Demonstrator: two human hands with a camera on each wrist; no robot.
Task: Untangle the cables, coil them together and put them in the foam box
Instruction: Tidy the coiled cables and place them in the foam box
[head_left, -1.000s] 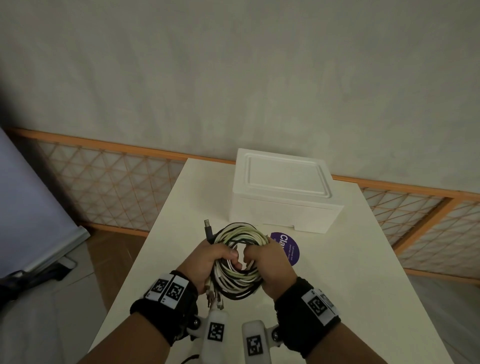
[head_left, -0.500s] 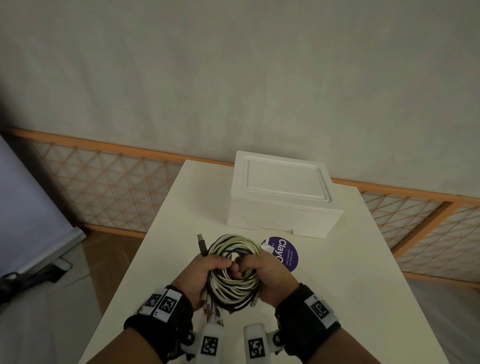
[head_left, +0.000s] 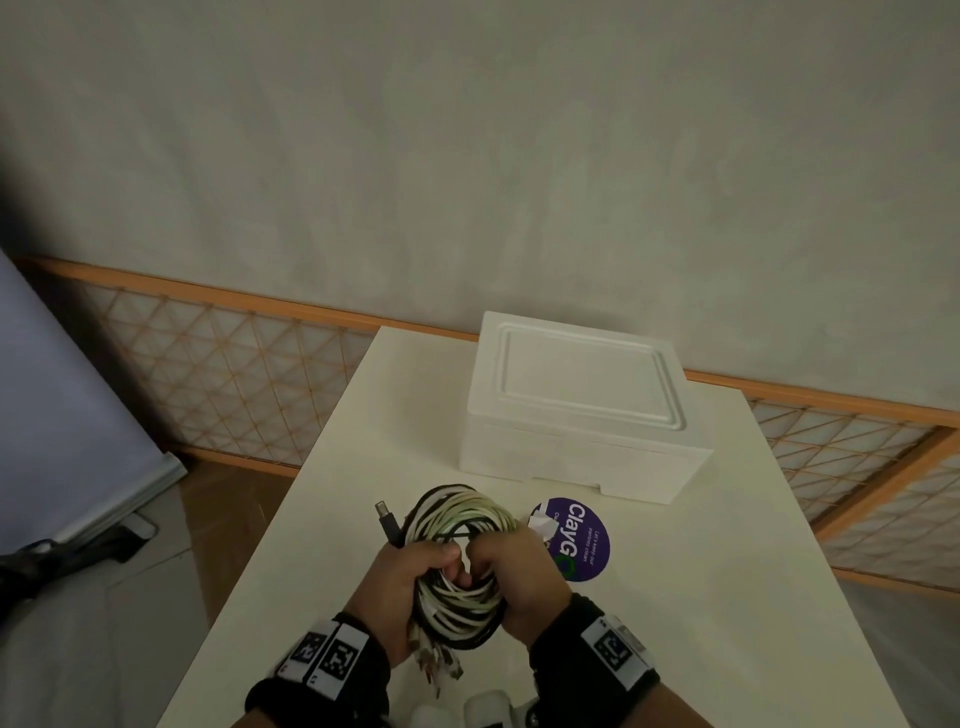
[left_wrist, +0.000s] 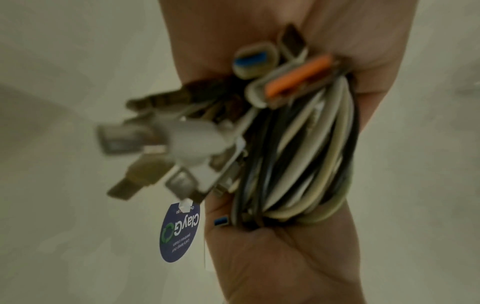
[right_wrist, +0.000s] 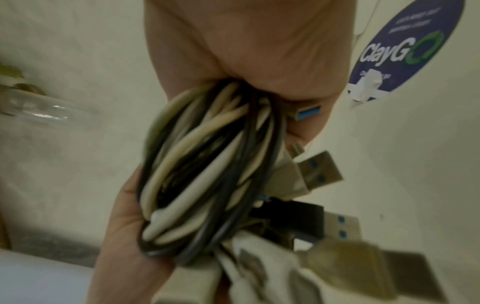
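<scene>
A coil of black and white cables (head_left: 460, 561) is held over the near part of the white table (head_left: 701, 597). My left hand (head_left: 410, 587) grips its left side and my right hand (head_left: 524, 577) grips its right side, fingers curled through the loop. A black plug (head_left: 387, 522) sticks up at the coil's left. Several USB plugs (left_wrist: 145, 144) hang loose from the bundle (left_wrist: 298, 160), and the right wrist view shows the same cables (right_wrist: 207, 174) in the palm. The white foam box (head_left: 582, 405) stands shut with its lid on, beyond the coil.
A round purple ClayGo sticker (head_left: 576, 540) lies on the table between the coil and the box. An orange lattice railing (head_left: 234, 374) runs behind the table under a grey wall. A blue-grey panel (head_left: 62, 415) leans at the far left.
The coil and both hands have come a little nearer to me and lower in view. Both hands keep their grip on the bundle.
</scene>
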